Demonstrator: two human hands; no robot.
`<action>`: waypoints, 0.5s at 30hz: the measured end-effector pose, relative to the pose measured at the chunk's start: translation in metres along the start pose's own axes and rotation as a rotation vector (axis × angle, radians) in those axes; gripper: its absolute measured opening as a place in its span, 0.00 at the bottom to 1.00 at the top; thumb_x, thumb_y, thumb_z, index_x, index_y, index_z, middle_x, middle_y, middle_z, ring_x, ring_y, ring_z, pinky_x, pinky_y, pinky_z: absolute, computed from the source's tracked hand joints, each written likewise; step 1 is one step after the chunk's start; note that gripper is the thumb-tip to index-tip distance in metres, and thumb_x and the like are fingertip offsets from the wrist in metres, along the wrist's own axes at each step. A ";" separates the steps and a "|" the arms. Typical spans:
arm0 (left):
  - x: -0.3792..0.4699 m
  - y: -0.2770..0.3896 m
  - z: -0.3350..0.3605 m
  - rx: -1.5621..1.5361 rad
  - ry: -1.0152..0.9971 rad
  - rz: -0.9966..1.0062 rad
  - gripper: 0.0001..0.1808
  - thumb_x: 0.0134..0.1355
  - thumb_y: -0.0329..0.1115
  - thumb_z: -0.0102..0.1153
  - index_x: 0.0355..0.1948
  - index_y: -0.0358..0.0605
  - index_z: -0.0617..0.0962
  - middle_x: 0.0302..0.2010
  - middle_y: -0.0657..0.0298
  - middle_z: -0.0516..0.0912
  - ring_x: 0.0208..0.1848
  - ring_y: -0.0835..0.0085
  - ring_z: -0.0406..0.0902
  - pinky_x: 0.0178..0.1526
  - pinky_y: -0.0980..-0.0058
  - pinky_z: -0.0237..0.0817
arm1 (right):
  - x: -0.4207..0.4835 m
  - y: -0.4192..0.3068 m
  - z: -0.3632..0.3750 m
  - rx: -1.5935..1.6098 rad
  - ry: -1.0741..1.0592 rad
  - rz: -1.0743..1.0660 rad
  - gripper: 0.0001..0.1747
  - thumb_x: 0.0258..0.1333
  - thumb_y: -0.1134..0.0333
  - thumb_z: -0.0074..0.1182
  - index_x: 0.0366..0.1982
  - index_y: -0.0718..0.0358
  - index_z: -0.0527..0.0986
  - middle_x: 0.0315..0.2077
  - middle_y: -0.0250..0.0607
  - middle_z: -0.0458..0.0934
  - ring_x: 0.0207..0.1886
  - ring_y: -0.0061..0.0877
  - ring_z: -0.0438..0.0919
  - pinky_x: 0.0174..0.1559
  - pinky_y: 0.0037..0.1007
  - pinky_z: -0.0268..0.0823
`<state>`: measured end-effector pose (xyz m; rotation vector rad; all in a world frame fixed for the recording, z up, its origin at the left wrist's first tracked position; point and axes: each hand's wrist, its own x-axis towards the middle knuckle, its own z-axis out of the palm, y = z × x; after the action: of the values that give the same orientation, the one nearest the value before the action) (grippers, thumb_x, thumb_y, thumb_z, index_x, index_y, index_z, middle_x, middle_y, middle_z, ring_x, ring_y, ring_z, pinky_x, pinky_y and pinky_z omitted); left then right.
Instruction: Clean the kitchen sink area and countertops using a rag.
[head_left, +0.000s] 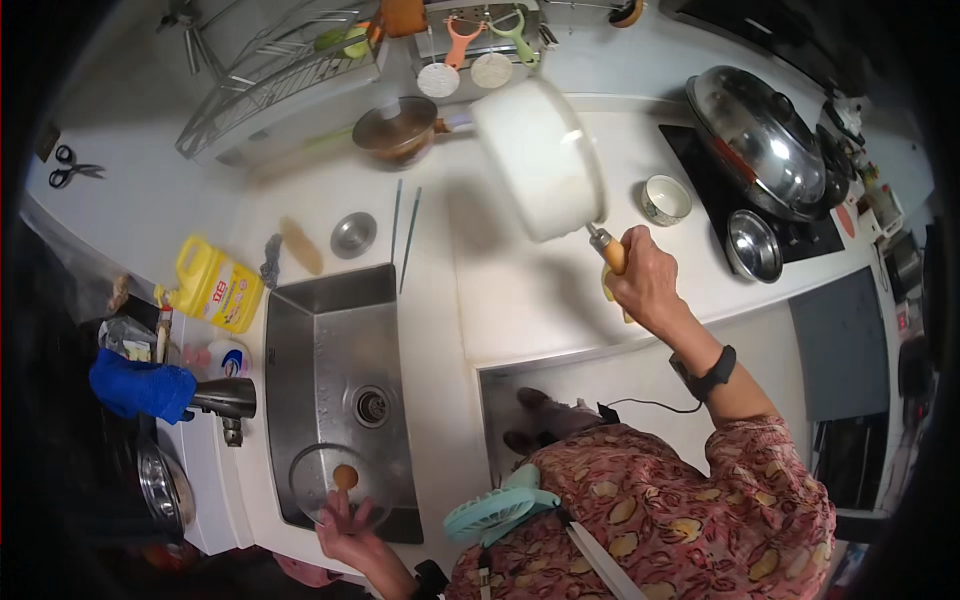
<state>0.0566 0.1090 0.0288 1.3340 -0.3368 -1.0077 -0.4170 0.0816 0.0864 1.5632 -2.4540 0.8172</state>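
Note:
My right hand (646, 276) grips the wooden handle of a white saucepan (536, 154), which is tilted in the air over the counter (510, 307). My left hand (349, 529), fingers spread, is at the near end of the steel sink (296, 360). Beside its fingertips is a clear round bowl or lid (300, 480), with a brown round object (346, 477) seen within its outline. Whether the left hand touches the clear item I cannot tell. Something yellow (608, 285) shows partly behind my right hand.
Left of the sink stand a yellow detergent jug (217, 289) and a faucet (229, 397) with a blue cloth (142, 386). Chopsticks (409, 240), a small metal bowl (354, 235) and a brown pan (396, 131) lie beyond. A patterned bowl (666, 200), metal bowl (754, 246) and lidded wok (757, 139) are at right.

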 end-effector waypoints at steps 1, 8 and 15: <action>-0.001 0.003 -0.001 0.166 -0.001 0.085 0.14 0.58 0.30 0.49 0.44 0.34 0.69 0.43 0.54 0.77 0.48 0.62 0.74 0.41 0.52 0.69 | 0.000 0.003 -0.006 0.066 -0.057 0.069 0.13 0.35 0.74 0.52 0.27 0.68 0.65 0.17 0.50 0.72 0.22 0.43 0.74 0.26 0.41 0.66; -0.054 0.039 -0.002 1.509 0.108 0.925 0.12 0.59 0.30 0.48 0.41 0.32 0.74 0.38 0.48 0.78 0.37 0.56 0.77 0.33 0.62 0.69 | -0.040 0.043 0.004 -0.209 -0.186 -0.234 0.08 0.31 0.73 0.53 0.20 0.64 0.68 0.19 0.46 0.74 0.20 0.38 0.76 0.22 0.37 0.68; -0.139 0.076 0.039 0.162 -0.142 0.369 0.21 0.58 0.35 0.53 0.47 0.26 0.72 0.49 0.39 0.73 0.47 0.56 0.73 0.49 0.58 0.65 | -0.102 0.103 -0.039 -0.208 -0.309 -0.413 0.09 0.30 0.72 0.54 0.20 0.61 0.68 0.17 0.40 0.73 0.21 0.35 0.76 0.22 0.34 0.68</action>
<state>-0.0179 0.1829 0.1538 1.2859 -0.7565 -0.7767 -0.4669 0.2161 0.0424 2.1329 -2.1762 0.2617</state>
